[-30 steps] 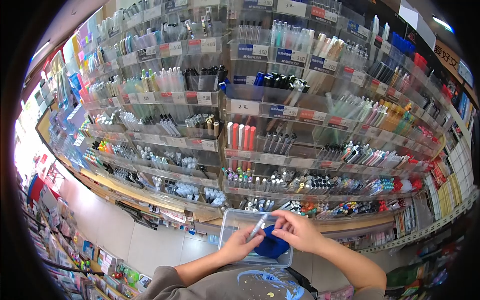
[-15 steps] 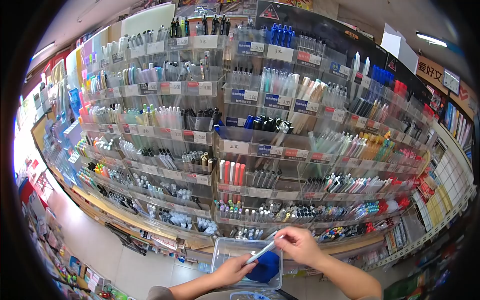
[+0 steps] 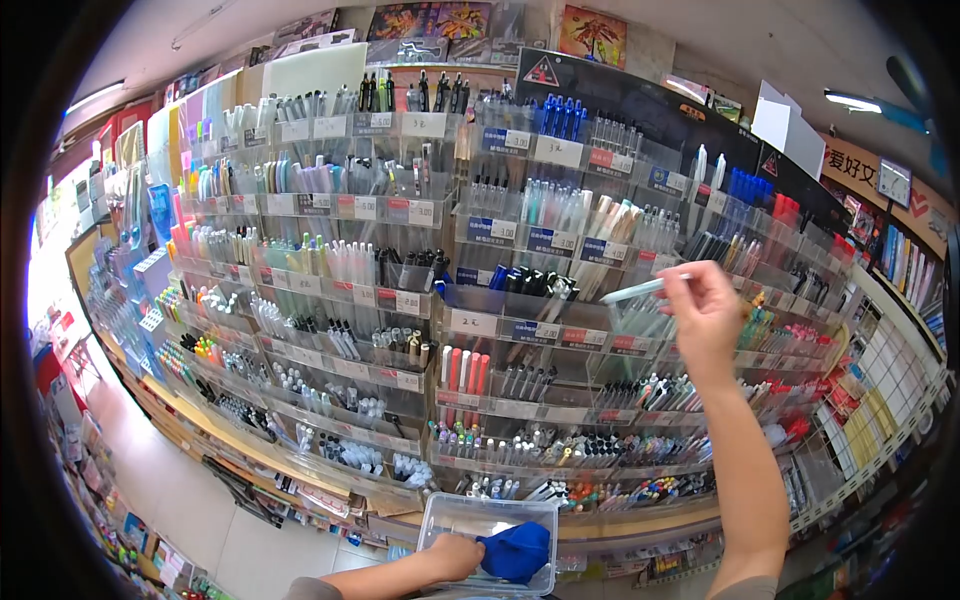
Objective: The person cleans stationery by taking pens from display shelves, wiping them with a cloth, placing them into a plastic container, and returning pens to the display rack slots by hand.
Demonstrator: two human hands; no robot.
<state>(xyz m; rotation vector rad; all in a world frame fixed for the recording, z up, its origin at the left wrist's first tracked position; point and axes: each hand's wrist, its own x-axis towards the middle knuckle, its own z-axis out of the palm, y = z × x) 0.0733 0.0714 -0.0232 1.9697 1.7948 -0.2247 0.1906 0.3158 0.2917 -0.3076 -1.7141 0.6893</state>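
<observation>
My right hand [image 3: 703, 312] is raised in front of the middle shelves, its fingers closed around a pale, slim pen [image 3: 634, 291]. The pen lies nearly level, its free end pointing left toward a row of clear pen holders. Low in front of me, my left hand [image 3: 455, 557] is closed at the edge of a bunched blue cloth [image 3: 517, 553] and seems to grip it. That cloth is inside a clear plastic box [image 3: 428, 517]; the left fingertips are partly hidden.
A tiered rack of clear pen holders [image 3: 530, 408] fills the view, packed with pens and price labels. Red-capped pens [image 3: 465, 370] stand at its centre. A white wire grid [image 3: 880, 395] is at the right, and tiled floor [image 3: 215, 490] shows at lower left.
My right hand has lifted the pen from above the box up to the middle shelves. My left hand has let go of the pen and moved down to the blue cloth. The view has tilted slightly.
</observation>
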